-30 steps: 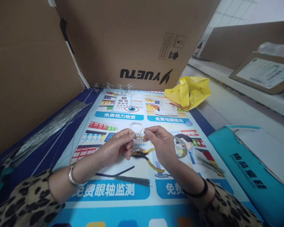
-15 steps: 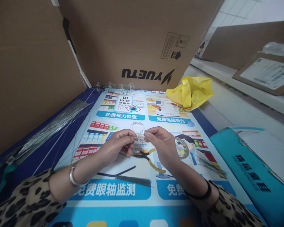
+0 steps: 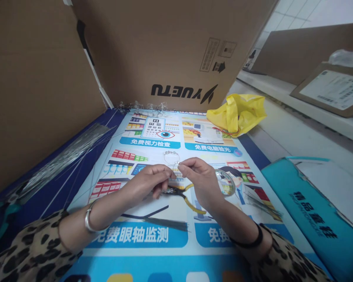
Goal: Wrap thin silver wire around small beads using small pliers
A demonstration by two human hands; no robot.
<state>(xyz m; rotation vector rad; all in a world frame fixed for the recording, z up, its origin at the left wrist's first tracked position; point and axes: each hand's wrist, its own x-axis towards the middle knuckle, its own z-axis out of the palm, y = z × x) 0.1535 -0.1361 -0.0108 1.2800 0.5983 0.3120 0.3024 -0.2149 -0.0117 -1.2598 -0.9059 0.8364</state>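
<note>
My left hand [image 3: 147,183] and my right hand [image 3: 200,179] meet over a printed poster [image 3: 153,235]. Both pinch a thin wire loop strung with clear beads [image 3: 171,156], which stands up between the fingertips. A short beaded tail hangs below the left fingers. Yellow-handled pliers [image 3: 188,201] lie on the poster just under the hands. A small round clear dish [image 3: 226,183] sits right behind my right hand.
A bundle of thin metal wires [image 3: 61,156] lies at the left, and a darker bundle [image 3: 161,223] near my forearms. Cardboard walls [image 3: 164,47] stand behind and to the left. A yellow plastic bag [image 3: 238,113] and a teal bag [image 3: 312,211] lie to the right.
The hands have shifted only slightly; the beaded loop now sits a little smaller and tighter between the fingertips. The view tilted a touch.
</note>
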